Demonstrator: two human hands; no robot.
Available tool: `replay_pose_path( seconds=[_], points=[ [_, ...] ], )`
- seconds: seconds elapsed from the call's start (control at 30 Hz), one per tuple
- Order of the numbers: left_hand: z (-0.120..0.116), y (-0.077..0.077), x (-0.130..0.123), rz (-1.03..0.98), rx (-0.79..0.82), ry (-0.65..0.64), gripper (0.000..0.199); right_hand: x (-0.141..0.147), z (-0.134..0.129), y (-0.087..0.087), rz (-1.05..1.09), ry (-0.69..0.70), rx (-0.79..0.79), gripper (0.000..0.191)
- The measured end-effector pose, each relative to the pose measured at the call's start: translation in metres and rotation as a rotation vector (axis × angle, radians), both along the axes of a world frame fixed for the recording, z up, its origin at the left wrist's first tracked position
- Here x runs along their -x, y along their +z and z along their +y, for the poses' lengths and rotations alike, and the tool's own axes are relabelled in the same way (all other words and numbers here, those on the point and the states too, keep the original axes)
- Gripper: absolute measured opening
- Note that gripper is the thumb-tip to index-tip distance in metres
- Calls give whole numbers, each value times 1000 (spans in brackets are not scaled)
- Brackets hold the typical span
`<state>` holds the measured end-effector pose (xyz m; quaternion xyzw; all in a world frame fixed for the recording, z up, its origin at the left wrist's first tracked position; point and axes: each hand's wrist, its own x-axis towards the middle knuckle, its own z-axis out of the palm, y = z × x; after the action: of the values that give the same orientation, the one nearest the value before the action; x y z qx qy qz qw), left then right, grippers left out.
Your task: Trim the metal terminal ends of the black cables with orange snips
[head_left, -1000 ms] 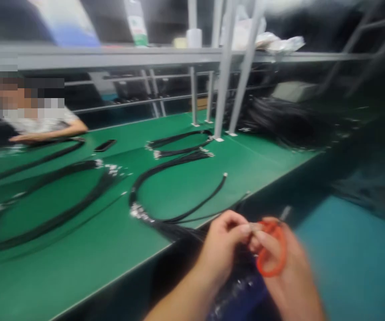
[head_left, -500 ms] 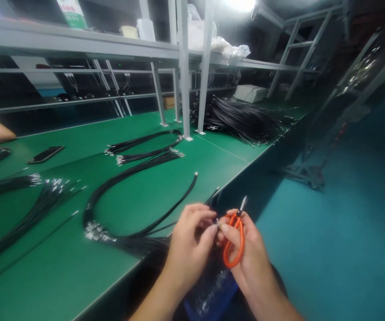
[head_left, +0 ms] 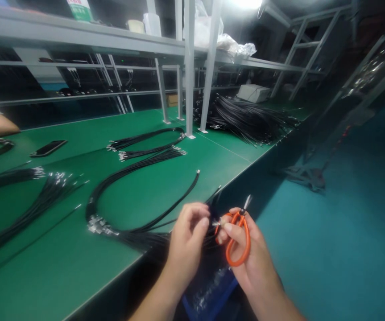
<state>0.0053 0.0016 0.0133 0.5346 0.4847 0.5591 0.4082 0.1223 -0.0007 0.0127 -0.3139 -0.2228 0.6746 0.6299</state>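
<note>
- The right hand (head_left: 255, 256) is gripping orange-handled scissors (head_left: 247, 240), its fingers curling through and around the loops; the metal blades are pointing up and away, past the forefinger.
- Its thumb and forefinger are also pinching a small pale piece (head_left: 216, 223) – too blurred to name – which is sticking out toward the other hand.
- The left hand (head_left: 184, 238) is hovering just beside that piece, fingers bending inward and thumb drawing close to them; whether it is holding anything, I cannot tell.
- Both hands are working in front of the near edge of the green table (head_left: 48, 276), with the scissors hanging clear of its top.
- A curved black cable bundle (head_left: 93, 196) is lying on the table, a whitish cluster (head_left: 99, 225) sitting on its bend; its dark strands are running over the edge behind the left hand.
- More black cables (head_left: 35, 207) are spreading at the left, their pale tips facing the middle.
- A phone (head_left: 49, 148) is lying farther back, near another person's forearm (head_left: 0, 125), which is resting at the table's far left.
- A large cable heap (head_left: 246, 117) is lying beyond the white posts (head_left: 189, 80).
- Below the hands, something blue (head_left: 225, 298) is showing, with clear glints on it.
</note>
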Motion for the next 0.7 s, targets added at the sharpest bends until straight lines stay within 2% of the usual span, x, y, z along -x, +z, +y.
replay_pose_path(
  seconds=[0.1, 0.17, 0.27, 0.33, 0.4, 0.43, 0.57, 0.63, 0.7],
  points=[
    [-4, 2, 4, 410, -249, 74, 22, 1, 1, 1, -10, 2, 4, 24],
    [-5, 2, 3, 602, -369, 108, 23, 2, 0, 1, -15, -5, 9, 25],
    [-3, 1, 2, 763, -479, 192, 17, 3, 0, 2, -20, -6, 15, 25],
    [-1, 2, 5, 784, -471, 231, 16, 4, -1, 2, -19, -3, 6, 25],
    [0, 3, 11, 696, -381, 214, 16, 4, -1, 2, -20, -15, -9, 24],
    [0, 5, 13, 610, -309, 163, 17, 4, -1, 2, -20, -23, -15, 24],
    [-2, 10, 14, 157, 29, -198, 11, 6, -1, 3, 11, -31, -29, 23],
    [-4, 7, 9, -4, 109, -227, 4, 8, -1, 4, 27, -32, -30, 24],
    [-6, 3, 4, -82, 118, -158, 5, 9, 0, 5, 31, -34, -27, 24]
  ],
)
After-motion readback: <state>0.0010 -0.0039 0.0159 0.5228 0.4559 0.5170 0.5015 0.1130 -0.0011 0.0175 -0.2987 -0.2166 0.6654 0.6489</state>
